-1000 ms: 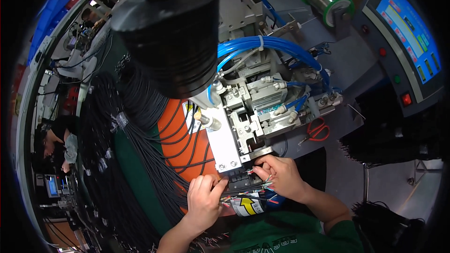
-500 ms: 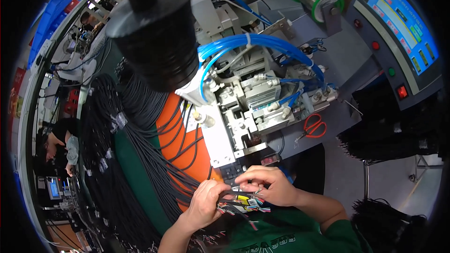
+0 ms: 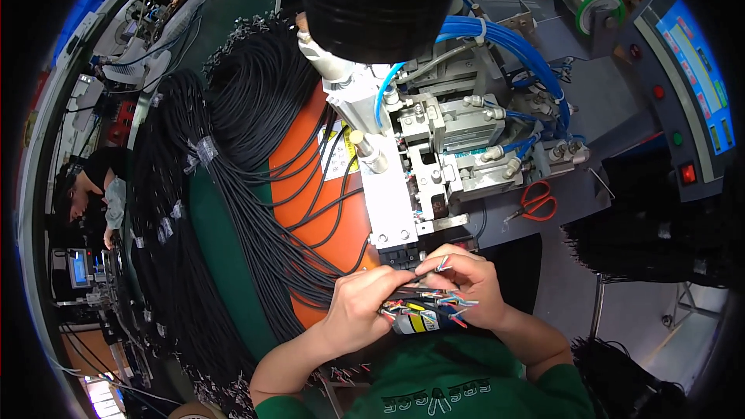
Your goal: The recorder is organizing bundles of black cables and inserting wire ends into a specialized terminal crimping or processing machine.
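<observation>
holding black cables just on the near side of the metal machine, the person's hands are close together: the left hand has its fingers closed on them, while the right hand pinches one near its coloured wire ends. left of the machine, a cable bundle trails over an orange surface; to its right, red-handled scissors lie on the grey worktop, and farther right stands a screen.

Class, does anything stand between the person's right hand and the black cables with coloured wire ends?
Nothing visible does: the right hand touches the black cables gathered between it and the left hand, their coloured wire ends showing.
</observation>
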Motion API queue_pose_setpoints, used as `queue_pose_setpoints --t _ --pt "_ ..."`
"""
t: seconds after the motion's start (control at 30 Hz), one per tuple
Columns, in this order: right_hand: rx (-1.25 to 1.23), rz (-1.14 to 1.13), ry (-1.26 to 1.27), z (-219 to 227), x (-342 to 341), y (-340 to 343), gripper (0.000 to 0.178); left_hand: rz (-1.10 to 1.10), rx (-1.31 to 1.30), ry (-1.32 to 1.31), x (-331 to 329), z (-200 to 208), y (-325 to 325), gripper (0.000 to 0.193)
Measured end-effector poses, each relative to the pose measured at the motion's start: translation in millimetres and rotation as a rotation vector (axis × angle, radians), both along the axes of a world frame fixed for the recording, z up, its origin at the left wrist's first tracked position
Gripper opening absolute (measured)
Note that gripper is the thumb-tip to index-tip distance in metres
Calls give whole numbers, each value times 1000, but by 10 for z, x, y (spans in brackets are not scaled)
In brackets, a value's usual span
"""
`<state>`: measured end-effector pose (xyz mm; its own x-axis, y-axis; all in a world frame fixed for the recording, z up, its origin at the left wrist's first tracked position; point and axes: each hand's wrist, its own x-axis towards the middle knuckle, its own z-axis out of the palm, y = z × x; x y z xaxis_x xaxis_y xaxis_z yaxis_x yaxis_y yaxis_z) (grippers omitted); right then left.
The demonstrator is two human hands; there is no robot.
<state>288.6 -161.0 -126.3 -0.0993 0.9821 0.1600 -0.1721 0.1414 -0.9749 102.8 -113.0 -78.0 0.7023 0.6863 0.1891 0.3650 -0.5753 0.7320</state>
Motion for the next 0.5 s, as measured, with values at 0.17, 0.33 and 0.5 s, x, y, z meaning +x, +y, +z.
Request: queue_pose_setpoints --t 0.17,0.33,0.5 --pt "-425 260 673 -56 165 48 19 -42 123 31 -45 -75 -11 45" --pt "-134 23 87 4 83 -1 14 -14 206 29 27 -38 -76 47" --pt "341 -285 -421 38 -100 -14 34 -8 151 89 110 -5 -61 40"
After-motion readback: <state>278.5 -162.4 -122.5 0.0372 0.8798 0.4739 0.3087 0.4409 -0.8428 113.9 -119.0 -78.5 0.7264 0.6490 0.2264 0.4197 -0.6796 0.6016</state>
